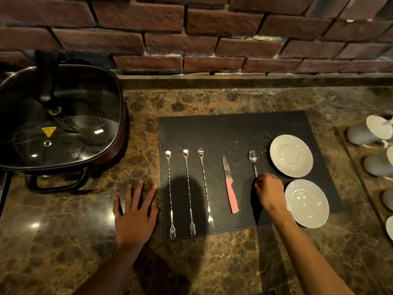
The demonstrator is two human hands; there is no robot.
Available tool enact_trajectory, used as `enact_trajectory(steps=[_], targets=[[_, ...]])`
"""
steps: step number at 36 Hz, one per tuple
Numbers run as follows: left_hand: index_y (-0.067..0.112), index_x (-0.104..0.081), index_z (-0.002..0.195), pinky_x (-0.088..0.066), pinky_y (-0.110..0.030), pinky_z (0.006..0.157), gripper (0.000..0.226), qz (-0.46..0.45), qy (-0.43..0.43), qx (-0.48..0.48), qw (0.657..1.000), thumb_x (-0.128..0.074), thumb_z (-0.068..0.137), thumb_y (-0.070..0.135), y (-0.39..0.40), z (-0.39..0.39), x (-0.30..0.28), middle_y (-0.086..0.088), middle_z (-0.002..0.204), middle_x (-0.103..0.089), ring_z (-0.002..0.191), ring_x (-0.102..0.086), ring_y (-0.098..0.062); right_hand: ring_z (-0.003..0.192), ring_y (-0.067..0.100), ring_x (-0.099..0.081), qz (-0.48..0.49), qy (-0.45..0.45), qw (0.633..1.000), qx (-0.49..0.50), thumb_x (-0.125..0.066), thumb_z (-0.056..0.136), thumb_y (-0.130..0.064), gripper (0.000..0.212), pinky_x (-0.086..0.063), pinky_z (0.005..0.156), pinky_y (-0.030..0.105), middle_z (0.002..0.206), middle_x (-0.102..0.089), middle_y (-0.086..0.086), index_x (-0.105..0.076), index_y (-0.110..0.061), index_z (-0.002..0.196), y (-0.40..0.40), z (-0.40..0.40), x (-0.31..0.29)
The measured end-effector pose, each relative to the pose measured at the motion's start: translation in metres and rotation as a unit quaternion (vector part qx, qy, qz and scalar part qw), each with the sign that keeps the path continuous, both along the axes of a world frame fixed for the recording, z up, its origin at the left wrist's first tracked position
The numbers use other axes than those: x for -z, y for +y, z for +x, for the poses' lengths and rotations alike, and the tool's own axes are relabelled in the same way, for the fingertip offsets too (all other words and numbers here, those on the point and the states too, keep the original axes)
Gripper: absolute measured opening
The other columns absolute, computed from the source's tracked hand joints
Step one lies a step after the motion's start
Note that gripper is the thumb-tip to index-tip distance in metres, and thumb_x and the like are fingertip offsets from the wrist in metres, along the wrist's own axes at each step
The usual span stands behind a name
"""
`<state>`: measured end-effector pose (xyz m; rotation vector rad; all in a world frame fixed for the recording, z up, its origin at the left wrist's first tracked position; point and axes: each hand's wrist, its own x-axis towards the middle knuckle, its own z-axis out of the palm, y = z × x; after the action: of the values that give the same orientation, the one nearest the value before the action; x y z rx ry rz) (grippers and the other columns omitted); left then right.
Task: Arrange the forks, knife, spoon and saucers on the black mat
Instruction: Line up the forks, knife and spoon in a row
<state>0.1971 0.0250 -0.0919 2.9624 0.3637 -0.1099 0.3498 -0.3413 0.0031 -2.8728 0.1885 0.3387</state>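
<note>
Both forearms reach in from below; left hand [136, 211] lies flat, fingers spread, on the marble counter [63, 241] beside the black mat [234, 128]; right hand [269, 192] is curled, fingertips pinching the spoon [253, 159] handle, which lies on the mat between knife [230, 188] and saucers [291, 155].

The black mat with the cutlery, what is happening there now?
A person is laying a place setting on the black mat. Three long forks, a pink-handled knife and two saucers lie on it. The right hand pinches the spoon handle; the left hand rests flat on the counter.
</note>
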Motion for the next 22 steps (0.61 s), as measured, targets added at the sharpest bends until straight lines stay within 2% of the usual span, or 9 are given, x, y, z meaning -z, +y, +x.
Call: enact_trajectory(steps=[5,12,15,18,22], targets=[[0.049,-0.009,0.158,-0.008,-0.057,0.122,0.055,0.0,0.01,-0.001,1.0,-0.014,0.103,0.051,0.001,0.0,0.002,0.007,0.171,-0.009,0.159,-0.002,-0.02,0.088,0.042,-0.06,0.002,0.006,1.0,0.003,-0.057,0.092,-0.012,0.016,-0.052,0.076,0.045,0.099,-0.062,0.023,-0.064,0.001,0.097,0.001,-0.002,0.002],[0.048,-0.009,0.158,-0.006,-0.057,0.122,0.056,-0.009,0.027,-0.003,1.0,-0.008,0.103,0.053,0.0,0.0,-0.003,0.006,0.171,-0.008,0.159,-0.004,-0.021,0.088,0.041,-0.059,0.012,0.009,1.0,0.014,-0.053,0.093,-0.009,0.013,-0.049,0.076,0.044,0.102,-0.059,0.022,-0.059,0.001,0.096,0.004,-0.005,0.002],[0.049,-0.009,0.158,-0.008,-0.057,0.121,0.055,-0.011,0.038,-0.008,0.999,-0.01,0.103,0.053,-0.001,0.001,-0.006,0.006,0.171,-0.009,0.159,-0.002,-0.021,0.087,0.04,-0.058,0.019,0.011,1.0,0.018,-0.053,0.093,-0.01,0.01,-0.046,0.074,0.041,0.103,-0.058,0.022,-0.057,0.0,0.094,0.004,-0.007,0.003],[0.051,-0.007,0.157,-0.007,-0.058,0.122,0.055,-0.024,0.048,-0.009,0.999,-0.016,0.102,0.052,-0.001,0.002,-0.009,0.007,0.171,-0.011,0.159,-0.004,-0.021,0.092,0.038,-0.059,0.029,0.027,0.999,0.023,-0.054,0.094,-0.014,0.014,-0.046,0.078,0.04,0.108,-0.057,0.022,-0.056,-0.001,0.1,0.005,-0.007,0.0],[0.053,-0.017,0.155,-0.013,-0.06,0.121,0.057,-0.055,0.063,-0.028,0.996,-0.026,0.099,0.05,-0.004,0.006,-0.019,0.007,0.169,-0.02,0.156,-0.019,-0.023,0.1,0.035,-0.059,0.032,0.043,0.998,0.028,-0.054,0.096,-0.023,0.027,-0.047,0.088,0.041,0.115,-0.056,0.022,-0.056,0.0,0.109,0.007,-0.011,-0.011]])
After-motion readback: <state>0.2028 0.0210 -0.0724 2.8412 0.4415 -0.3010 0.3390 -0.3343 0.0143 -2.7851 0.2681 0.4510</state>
